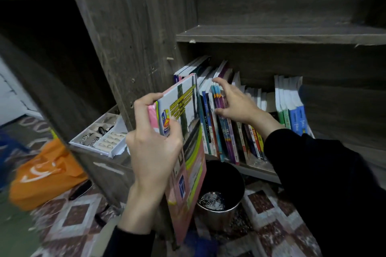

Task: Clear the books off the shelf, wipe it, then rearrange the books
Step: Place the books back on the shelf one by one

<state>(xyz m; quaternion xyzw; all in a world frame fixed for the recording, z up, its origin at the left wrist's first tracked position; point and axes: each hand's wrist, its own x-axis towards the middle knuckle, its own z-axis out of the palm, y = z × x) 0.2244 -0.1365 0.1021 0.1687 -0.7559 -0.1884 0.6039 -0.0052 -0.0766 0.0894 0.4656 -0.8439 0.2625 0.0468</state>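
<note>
As the left hand (154,148) grips one book (194,177), the right hand (236,102) seemingly pinches books (225,137) above a bin (221,213).

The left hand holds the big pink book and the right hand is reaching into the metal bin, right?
No. The left hand holds the big pink book, but the right hand grips the shelved books, above the metal bin, as the head view shows.

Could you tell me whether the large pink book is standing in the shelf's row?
No; the left hand grips the pink book in front of the shelf, its lower edge well below the shelf board.
</note>
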